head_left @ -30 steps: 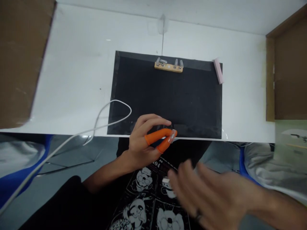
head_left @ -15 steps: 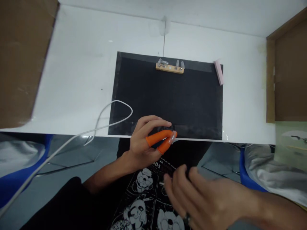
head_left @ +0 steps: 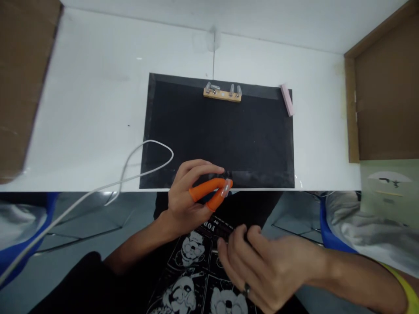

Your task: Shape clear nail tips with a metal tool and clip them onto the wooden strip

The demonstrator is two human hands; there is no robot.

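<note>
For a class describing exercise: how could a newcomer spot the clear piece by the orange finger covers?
On the white table lies a black mat. Over its near edge, the left hand wears two orange finger covers, with the clear piece at their tips. Similar pieces sit on the far wooden strip; only this one touches the covers.

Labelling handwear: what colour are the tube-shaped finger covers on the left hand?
Both finger covers are orange; best seen in head view.

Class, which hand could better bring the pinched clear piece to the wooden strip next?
Probably the left hand: its orange-covered fingers hold the clear piece, and it is nearer the wooden strip; the right hand is farther back.
</note>
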